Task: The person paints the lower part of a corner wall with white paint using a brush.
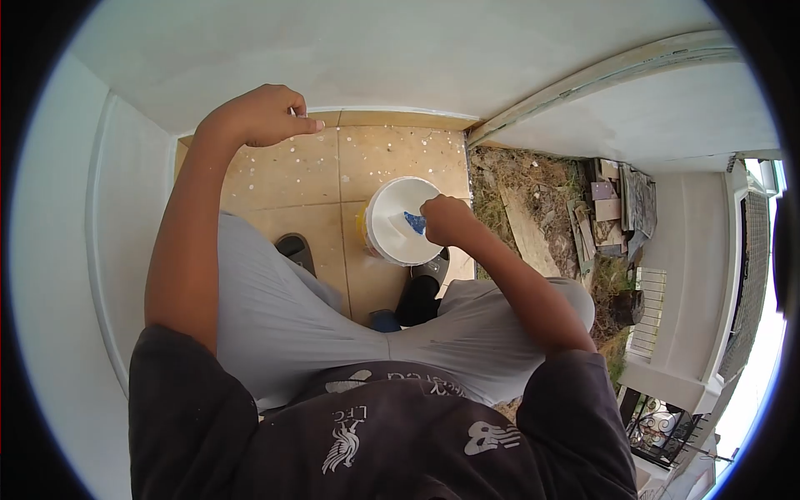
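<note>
My right hand (pixel 447 221) is closed on a blue tool flecked with white, reaching over the mouth of a white bucket (pixel 385 242). Only a blue part of the tool (pixel 414 222) shows; its kind is hidden by my fist and the bucket. Smooth white material (pixel 398 237) coats the bucket's inside. In front of the white wall (pixel 317 58), my left hand (pixel 271 115) is raised with its fingers curled and the thumb pointing right. A small pale bit shows between those fingers, too small to name.
Beige floor tiles (pixel 275 171) carry white spatters. My feet in dark sandals (pixel 296 250) stand by the bucket. At the right, past the tile edge, lie dry ground, a long board (pixel 525 225) and stacked slabs (pixel 608 204). Another white wall (pixel 133 192) stands close at left.
</note>
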Demonstrator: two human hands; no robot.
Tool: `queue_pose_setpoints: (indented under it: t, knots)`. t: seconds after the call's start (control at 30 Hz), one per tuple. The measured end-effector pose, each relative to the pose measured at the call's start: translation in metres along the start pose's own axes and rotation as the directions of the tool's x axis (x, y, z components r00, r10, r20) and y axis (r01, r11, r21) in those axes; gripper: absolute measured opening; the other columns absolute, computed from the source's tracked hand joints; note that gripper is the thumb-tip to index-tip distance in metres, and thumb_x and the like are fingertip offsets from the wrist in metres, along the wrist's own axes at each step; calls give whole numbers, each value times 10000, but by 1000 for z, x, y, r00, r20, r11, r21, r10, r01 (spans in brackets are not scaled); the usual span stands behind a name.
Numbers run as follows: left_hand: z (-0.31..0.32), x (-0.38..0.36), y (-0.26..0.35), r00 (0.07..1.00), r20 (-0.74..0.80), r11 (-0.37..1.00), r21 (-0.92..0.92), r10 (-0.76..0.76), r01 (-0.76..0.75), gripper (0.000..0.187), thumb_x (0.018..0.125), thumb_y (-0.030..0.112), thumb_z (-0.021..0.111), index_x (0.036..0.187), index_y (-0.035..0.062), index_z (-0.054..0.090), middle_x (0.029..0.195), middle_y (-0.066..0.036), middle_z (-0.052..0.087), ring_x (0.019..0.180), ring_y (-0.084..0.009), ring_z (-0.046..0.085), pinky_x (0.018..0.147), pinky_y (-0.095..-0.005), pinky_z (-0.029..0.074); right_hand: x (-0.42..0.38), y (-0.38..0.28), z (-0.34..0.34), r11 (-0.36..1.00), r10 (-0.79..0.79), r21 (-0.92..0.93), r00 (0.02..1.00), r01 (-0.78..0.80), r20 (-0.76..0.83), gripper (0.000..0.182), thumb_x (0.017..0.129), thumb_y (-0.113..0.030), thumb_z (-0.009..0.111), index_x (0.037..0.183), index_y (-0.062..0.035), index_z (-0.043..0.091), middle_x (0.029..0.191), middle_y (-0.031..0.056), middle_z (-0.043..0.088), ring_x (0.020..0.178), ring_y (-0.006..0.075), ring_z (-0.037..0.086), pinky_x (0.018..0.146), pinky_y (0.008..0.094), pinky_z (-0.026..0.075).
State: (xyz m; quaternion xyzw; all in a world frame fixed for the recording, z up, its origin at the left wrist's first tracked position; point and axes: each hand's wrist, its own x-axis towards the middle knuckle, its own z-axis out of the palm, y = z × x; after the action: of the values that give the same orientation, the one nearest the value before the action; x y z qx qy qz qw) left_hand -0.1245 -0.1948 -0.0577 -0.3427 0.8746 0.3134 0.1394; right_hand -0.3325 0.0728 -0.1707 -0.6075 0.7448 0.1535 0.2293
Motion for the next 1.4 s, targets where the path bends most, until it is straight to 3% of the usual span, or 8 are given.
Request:
queue_pose_setpoints:
  t: [0.2,0.3,0.4,0.5,0.73,1.03,1.2,1.4]
  knots:
    - [11,11,-4,999,36,1000,-23,8,-7,497,848,501,658,903,8,652,714,-79,592,654,-171,540,622,-332,451,24,9,52,998,-45,-39,997,47,60,169,725,-68,623,873,-30,695,881,210,684,818,361,686,747,432,558]
    - [13,16,-14,1000,20,999,49,-12,11,488,849,492,663,890,5,649,711,-77,599,648,-167,552,626,-327,458,30,15,63,999,-39,11,998,39,49,185,735,-68,613,900,-29,689,884,221,679,821,367,682,758,439,555]
    - [7,16,-17,999,30,1000,-7,-26,26,481,850,486,664,882,6,647,696,-73,595,627,-166,548,612,-327,454,34,26,68,995,-43,86,999,42,11,151,790,-109,572,886,-37,664,812,232,661,821,399,659,762,485,533]
    - [5,15,-20,999,23,999,-33,-38,39,480,851,483,665,884,4,648,693,-77,592,621,-167,549,601,-329,452,38,34,69,991,-36,129,999,32,27,186,803,-125,577,923,-28,680,857,233,668,868,399,650,800,475,523]
    - [7,13,-26,1000,11,999,-34,-8,9,518,845,533,635,913,20,655,752,-112,645,702,-204,595,667,-363,477,20,53,-13,972,-83,226,995,68,57,246,775,-126,606,969,-22,715,916,221,679,857,358,658,797,413,517]
    - [5,8,-21,1000,17,1000,-4,-6,6,515,851,529,628,930,21,659,764,-113,651,712,-205,600,672,-372,478,-15,58,-71,949,-8,314,998,-11,58,253,728,-113,559,892,-10,722,887,207,680,861,369,648,798,417,506]
    - [5,10,-20,998,46,999,-6,-45,45,538,850,542,622,966,19,663,803,-127,663,767,-226,622,707,-385,488,-23,65,-88,932,-17,363,998,-7,62,256,710,-120,571,875,10,717,773,198,674,714,294,657,685,373,514]
    - [8,12,-19,1000,1,1000,23,3,-3,521,844,541,633,916,26,667,725,-106,633,663,-196,587,639,-365,468,-19,83,-82,866,31,491,990,-93,134,225,688,-140,577,760,30,705,603,139,639,531,193,612,534,338,482]
